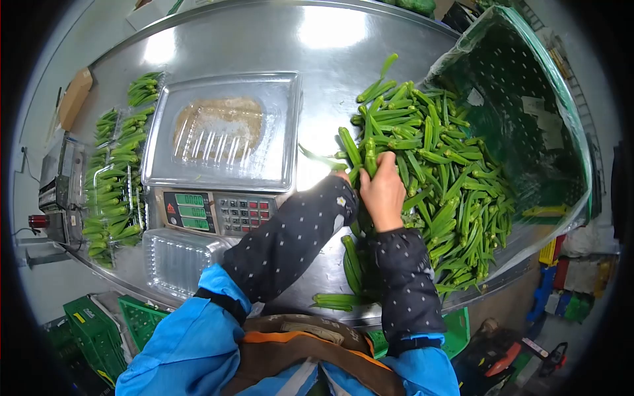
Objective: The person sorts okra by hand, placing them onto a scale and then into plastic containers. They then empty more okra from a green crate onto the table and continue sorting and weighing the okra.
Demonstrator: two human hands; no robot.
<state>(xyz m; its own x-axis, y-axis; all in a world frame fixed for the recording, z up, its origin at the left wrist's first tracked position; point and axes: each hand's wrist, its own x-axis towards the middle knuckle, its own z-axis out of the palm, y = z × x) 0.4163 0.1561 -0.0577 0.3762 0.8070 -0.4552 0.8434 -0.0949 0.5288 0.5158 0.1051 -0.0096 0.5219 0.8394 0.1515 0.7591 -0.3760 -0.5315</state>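
Note:
A big heap of green okra (pixel 456 191) spreads over the right half of the steel table. At the heap's left edge my right hand (pixel 384 191) is closed, thumb and fingers pressed on an okra pod (pixel 370 156). Close beside it is my left hand (pixel 342 176), mostly hidden behind its dark dotted sleeve. Okra pods (pixel 350 146) stick out around the left hand, which appears closed on them; its fingers barely show. A few loose pods (pixel 340 300) lie near the table's front edge.
A scale (pixel 218 211) bears an upturned clear tray on its platform (pixel 290 132). Clear plastic trays (pixel 178 261) sit in front of it. Filled okra packs (pixel 122 178) line the left. A lined green crate (pixel 548 132) lies tipped at right. Green crates (pixel 92 330) stand below the table.

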